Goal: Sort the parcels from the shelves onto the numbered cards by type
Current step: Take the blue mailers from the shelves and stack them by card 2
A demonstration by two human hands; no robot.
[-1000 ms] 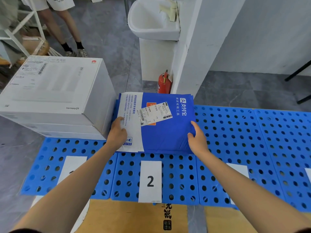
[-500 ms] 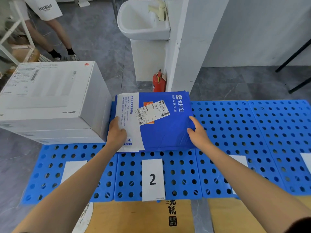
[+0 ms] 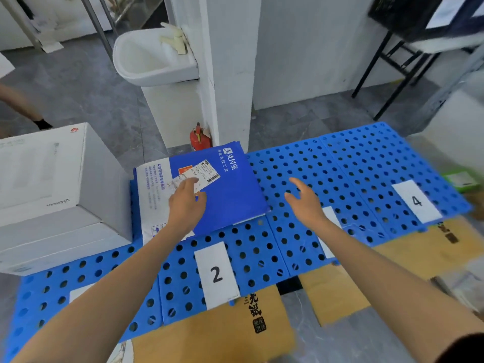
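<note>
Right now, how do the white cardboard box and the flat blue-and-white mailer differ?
The white cardboard box is tall and blocky; the flat blue-and-white mailer lies thin. The box is nearly plain white; the mailer is mostly blue with a shipping label. The left hand is over the mailer, not the box. Both sit side by side on the blue perforated mat.
</note>
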